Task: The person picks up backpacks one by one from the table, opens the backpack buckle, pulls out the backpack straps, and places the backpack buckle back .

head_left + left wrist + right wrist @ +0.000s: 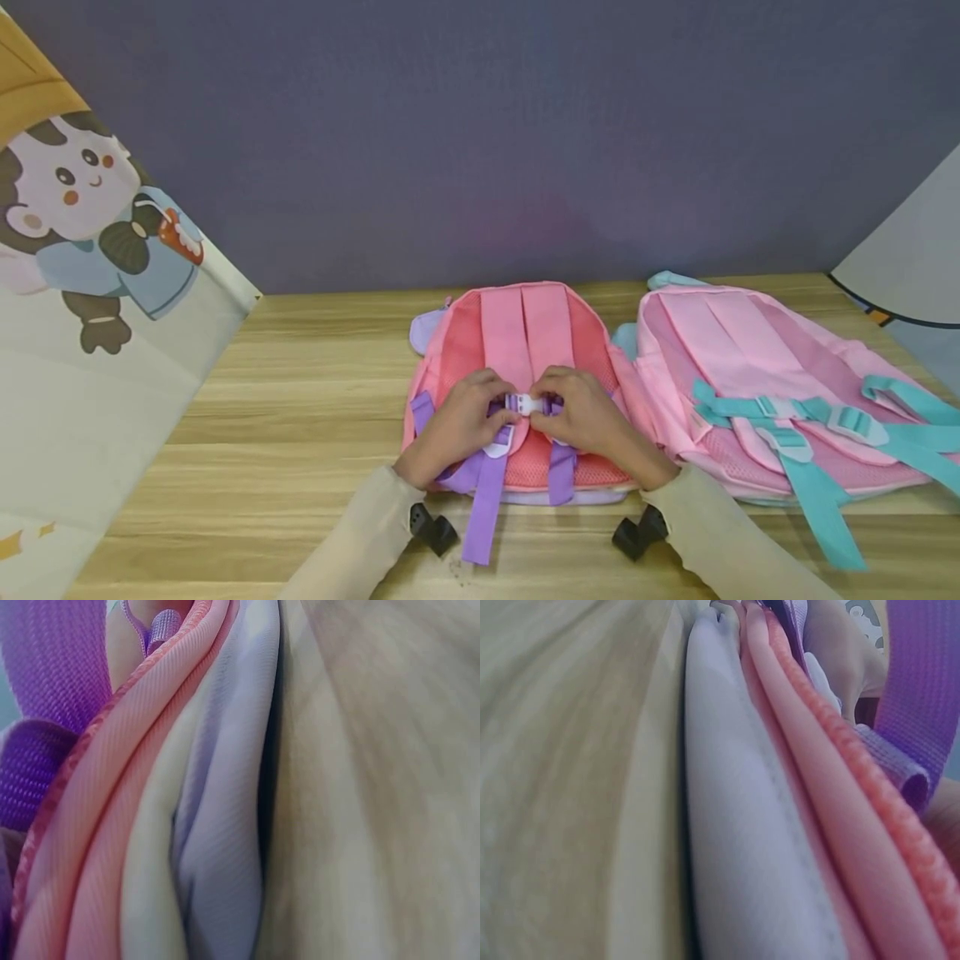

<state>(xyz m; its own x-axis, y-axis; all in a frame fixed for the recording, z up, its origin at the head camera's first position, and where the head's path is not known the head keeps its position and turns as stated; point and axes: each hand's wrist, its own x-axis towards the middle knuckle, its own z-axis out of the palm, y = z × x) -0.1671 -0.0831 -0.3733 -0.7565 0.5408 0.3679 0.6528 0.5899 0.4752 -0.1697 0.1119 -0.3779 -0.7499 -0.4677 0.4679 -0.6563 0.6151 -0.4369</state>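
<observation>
A coral-pink backpack [504, 333] lies with its shoulder straps facing up. Across its middle sits a white plastic buckle [527, 404] on purple webbing. My left hand [467, 418] pinches the buckle's left end between thumb and fingers, and my right hand [583, 414] pinches the right end; fingertips partly cover both. The two buckle halves meet in line between the hands. Loose purple straps [486, 512] hang over the lower edge. Both wrist views look along the backpack's side [112, 802], with purple webbing [922, 682] close to the lens.
To the right lies a light-pink backpack [757, 342] with teal straps [821, 508], against the first one. Both rest on a wood-grain table [247, 450]. A dark panel [480, 142] rises behind, and a cartoon-printed wall [82, 417] stands at the left.
</observation>
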